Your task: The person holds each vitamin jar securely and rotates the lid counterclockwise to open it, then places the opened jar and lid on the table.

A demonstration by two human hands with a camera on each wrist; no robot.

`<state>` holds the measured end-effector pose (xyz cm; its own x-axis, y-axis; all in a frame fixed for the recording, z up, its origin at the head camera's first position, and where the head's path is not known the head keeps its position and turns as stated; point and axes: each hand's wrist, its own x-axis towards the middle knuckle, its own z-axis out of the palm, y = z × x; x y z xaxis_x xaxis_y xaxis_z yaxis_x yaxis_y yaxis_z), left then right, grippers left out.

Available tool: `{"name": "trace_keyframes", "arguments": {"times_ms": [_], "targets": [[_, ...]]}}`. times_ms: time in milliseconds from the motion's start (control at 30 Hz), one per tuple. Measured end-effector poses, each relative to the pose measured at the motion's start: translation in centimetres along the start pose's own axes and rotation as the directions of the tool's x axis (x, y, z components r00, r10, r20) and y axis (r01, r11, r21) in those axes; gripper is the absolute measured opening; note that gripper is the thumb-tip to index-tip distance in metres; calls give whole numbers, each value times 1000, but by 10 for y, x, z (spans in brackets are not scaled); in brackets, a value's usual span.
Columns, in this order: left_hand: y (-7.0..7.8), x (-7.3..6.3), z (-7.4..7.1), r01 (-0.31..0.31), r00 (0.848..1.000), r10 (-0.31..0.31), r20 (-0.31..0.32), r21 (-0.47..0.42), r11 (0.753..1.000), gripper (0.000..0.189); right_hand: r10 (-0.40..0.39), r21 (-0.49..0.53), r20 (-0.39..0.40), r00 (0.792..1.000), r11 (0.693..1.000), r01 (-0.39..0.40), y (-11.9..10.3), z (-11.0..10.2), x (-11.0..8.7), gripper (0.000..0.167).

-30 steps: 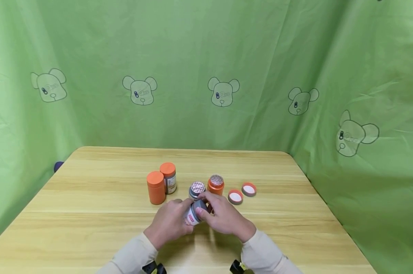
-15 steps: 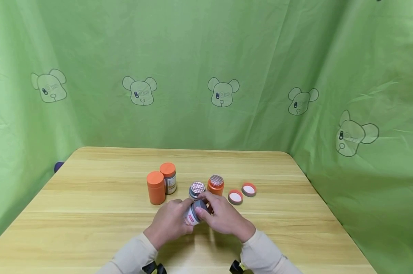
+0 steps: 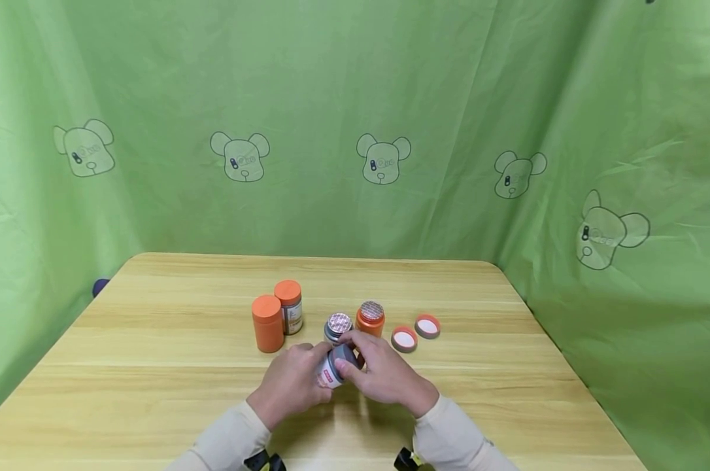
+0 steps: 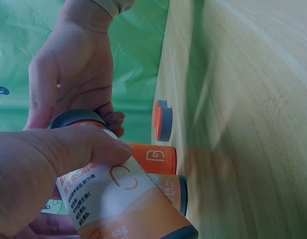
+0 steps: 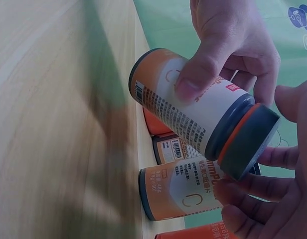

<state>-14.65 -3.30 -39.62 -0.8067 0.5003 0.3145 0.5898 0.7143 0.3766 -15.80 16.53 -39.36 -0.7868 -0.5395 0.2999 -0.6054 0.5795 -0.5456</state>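
Over the wooden table's (image 3: 155,386) near middle, the left hand (image 3: 293,379) is gripping a tilted bottle (image 5: 193,119) and the right hand (image 3: 387,373) is holding its gray cap (image 5: 250,144). Two orange-topped jars (image 3: 269,327) are standing left, two foil-sealed bottles (image 3: 371,320) farther; two upturned lids (image 3: 405,339) are lying right.

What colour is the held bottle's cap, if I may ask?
The cap is dark grey with an orange rim, clearest in the right wrist view.

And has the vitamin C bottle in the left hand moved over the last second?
No, not visibly: in the head view, the vitamin C bottle keeps its place against the foil-sealed orange bottle standing beyond it.
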Motion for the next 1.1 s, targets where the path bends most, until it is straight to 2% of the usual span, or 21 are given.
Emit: {"name": "trace_keyframes", "arguments": {"times_ms": [367, 700, 967, 1100], "targets": [[0, 1, 0, -4, 1000, 4, -5, 2, 1000, 64, -24, -4, 15, 1000, 1000, 24, -1, -1, 0, 31], [0, 2, 0, 1, 1000, -1, 5, -1, 1000, 67, 30, -10, 11, 999, 1000, -30, -2, -2, 0, 35], [0, 1, 0, -3, 1000, 3, 0, 12, 1000, 64, -26, 5, 10, 1000, 1000, 26, 0, -1, -1, 32], [0, 1, 0, 0, 1000, 0, 4, 6, 1000, 66, -19, 2, 5, 1000, 1000, 19, 0, -2, -1, 35]]}}
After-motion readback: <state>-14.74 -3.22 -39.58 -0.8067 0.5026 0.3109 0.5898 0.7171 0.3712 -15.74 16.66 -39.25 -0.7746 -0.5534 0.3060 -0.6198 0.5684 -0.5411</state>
